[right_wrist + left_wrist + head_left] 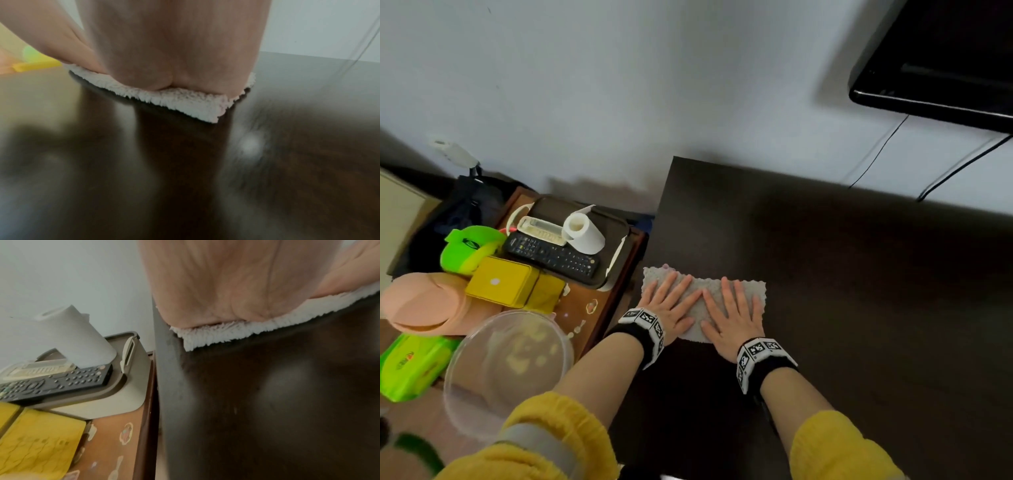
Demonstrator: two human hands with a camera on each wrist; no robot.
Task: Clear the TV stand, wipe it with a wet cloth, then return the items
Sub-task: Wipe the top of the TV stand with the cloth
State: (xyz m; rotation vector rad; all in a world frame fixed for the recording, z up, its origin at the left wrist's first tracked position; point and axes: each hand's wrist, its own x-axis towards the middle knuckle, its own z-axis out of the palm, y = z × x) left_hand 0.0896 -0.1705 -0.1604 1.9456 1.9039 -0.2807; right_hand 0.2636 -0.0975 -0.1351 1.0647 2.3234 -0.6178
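**On the TV stand: both hands flat on the cloth**

Nearest the camera, two forearms in yellow sleeves are extended forward. The left hand (pixel 669 301) and right hand (pixel 732 317) are laid side by side, fingers straight and spread, pressed flat on the cloth (pixel 709 287). The cloth is spread near the left end of the dark TV stand (pixel 859 274). Beyond, remotes are kept in a tray (pixel 616 236).

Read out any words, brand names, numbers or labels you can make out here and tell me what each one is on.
None can be read.
Black remote: key markings too small.
White remote: print blurred.
Green pouch: dark oval logo, illegible.
Green pack: round logo, illegible.
Yellow tin: white dot, no text.
Wrist bands: coded squares, no letters.
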